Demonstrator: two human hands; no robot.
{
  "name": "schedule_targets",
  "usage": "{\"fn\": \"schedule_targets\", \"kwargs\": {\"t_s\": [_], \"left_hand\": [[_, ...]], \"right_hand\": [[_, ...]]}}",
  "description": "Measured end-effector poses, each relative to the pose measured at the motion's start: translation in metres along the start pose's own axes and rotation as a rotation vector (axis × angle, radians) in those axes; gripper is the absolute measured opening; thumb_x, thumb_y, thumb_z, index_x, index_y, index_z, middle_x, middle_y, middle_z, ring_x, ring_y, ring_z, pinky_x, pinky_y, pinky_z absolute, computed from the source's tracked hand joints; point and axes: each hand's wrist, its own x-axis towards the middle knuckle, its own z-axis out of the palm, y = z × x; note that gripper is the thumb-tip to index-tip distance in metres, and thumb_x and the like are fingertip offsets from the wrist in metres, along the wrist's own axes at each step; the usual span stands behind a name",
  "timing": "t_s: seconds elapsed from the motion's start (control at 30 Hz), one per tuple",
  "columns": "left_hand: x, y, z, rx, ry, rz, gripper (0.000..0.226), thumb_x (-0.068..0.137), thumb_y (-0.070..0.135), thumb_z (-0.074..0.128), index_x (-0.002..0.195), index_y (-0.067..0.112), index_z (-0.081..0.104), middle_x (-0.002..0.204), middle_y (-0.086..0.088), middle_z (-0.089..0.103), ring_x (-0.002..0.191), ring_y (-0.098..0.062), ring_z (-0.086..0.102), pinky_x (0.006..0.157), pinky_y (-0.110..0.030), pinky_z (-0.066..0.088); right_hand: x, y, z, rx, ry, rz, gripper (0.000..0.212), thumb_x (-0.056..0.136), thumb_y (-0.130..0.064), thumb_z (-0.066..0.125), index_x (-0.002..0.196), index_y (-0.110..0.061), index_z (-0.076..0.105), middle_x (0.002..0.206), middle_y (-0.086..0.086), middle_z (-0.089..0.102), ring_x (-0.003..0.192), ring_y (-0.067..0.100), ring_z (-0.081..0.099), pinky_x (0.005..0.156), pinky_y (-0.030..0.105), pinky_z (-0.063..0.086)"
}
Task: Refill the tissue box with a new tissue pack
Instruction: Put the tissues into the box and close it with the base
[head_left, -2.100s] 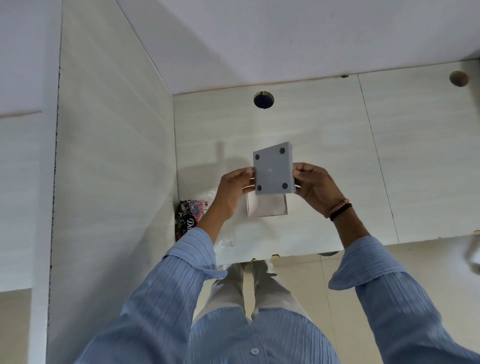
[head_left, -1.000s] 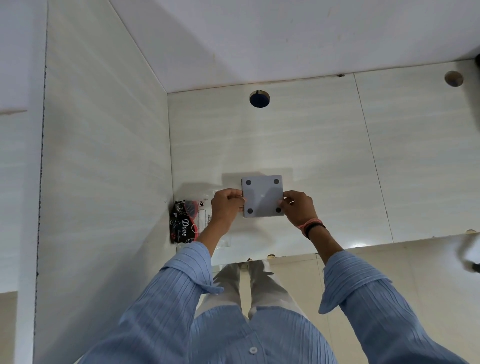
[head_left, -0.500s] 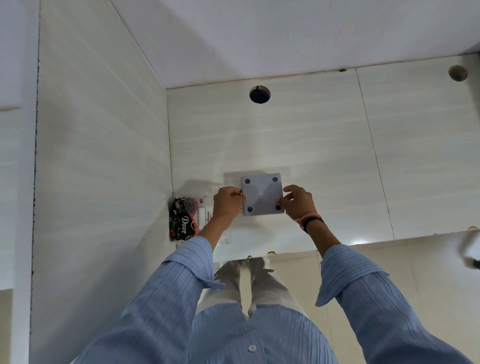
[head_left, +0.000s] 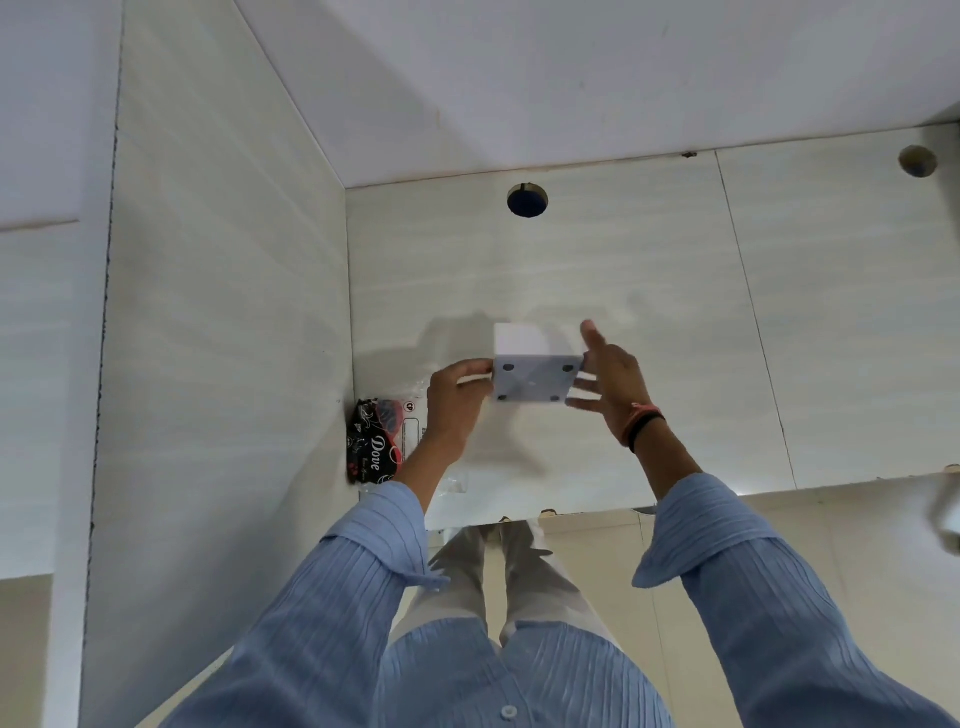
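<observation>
A square white tissue box (head_left: 535, 371) is tipped with its grey base and four dark feet facing me, above the pale counter (head_left: 675, 322). My left hand (head_left: 454, 397) grips the box's left edge. On the box's right side my right hand (head_left: 608, 379) has its fingers spread, the fingertips resting against the edge. A clear tissue pack wrapper with a black and red Dove label (head_left: 376, 441) lies on the counter at the left wall, under my left wrist. Whether tissues are inside the box is hidden.
The counter meets a tiled wall (head_left: 218, 312) on the left. Two round holes (head_left: 527, 200) (head_left: 917, 161) are cut along its far edge. Its front edge (head_left: 727, 496) runs just past my sleeves; my legs and the floor show below.
The box has tilted, so one white side now shows above the grey base. My right hand has loosened from a pinch into spread fingers. My left hand keeps its grip.
</observation>
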Motion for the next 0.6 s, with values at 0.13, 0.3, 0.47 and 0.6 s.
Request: {"fn": "schedule_targets", "kwargs": {"t_s": [0.13, 0.3, 0.47, 0.6], "left_hand": [[-0.002, 0.007, -0.001, -0.397, -0.045, -0.151, 0.023, 0.094, 0.023, 0.07, 0.074, 0.014, 0.077, 0.085, -0.005, 0.074, 0.091, -0.018, 0.066, 0.101, -0.034, 0.054], [0.009, -0.009, -0.002, -0.233, -0.072, -0.119, 0.041, 0.076, 0.039, 0.083, 0.075, 0.002, 0.066, 0.082, -0.013, 0.06, 0.085, -0.02, 0.061, 0.103, -0.045, 0.053], [0.007, -0.019, -0.005, -0.151, -0.156, -0.088, 0.011, 0.074, 0.036, 0.078, 0.076, 0.025, 0.081, 0.095, -0.008, 0.07, 0.095, -0.02, 0.06, 0.102, -0.042, 0.047], [0.009, -0.023, -0.003, -0.114, -0.145, -0.066, 0.019, 0.084, 0.025, 0.072, 0.086, 0.04, 0.082, 0.098, 0.006, 0.078, 0.1, -0.016, 0.066, 0.108, -0.04, 0.048]], "right_hand": [[0.005, 0.0, 0.006, 0.097, 0.122, -0.066, 0.043, 0.083, -0.043, 0.076, 0.07, -0.009, 0.053, 0.088, 0.012, 0.061, 0.088, 0.027, 0.065, 0.072, 0.043, 0.063], [0.007, 0.016, 0.009, 0.192, 0.03, -0.124, 0.016, 0.084, -0.002, 0.071, 0.083, -0.012, 0.058, 0.094, 0.011, 0.059, 0.091, 0.026, 0.057, 0.074, 0.041, 0.051], [0.012, 0.03, 0.009, 0.132, 0.009, -0.155, 0.023, 0.085, 0.009, 0.065, 0.101, -0.008, 0.061, 0.097, 0.006, 0.07, 0.086, 0.018, 0.062, 0.075, 0.03, 0.048], [0.017, 0.039, 0.009, 0.089, 0.016, -0.169, 0.026, 0.083, 0.01, 0.066, 0.098, -0.011, 0.063, 0.101, 0.007, 0.071, 0.089, 0.018, 0.063, 0.082, 0.034, 0.049]]}}
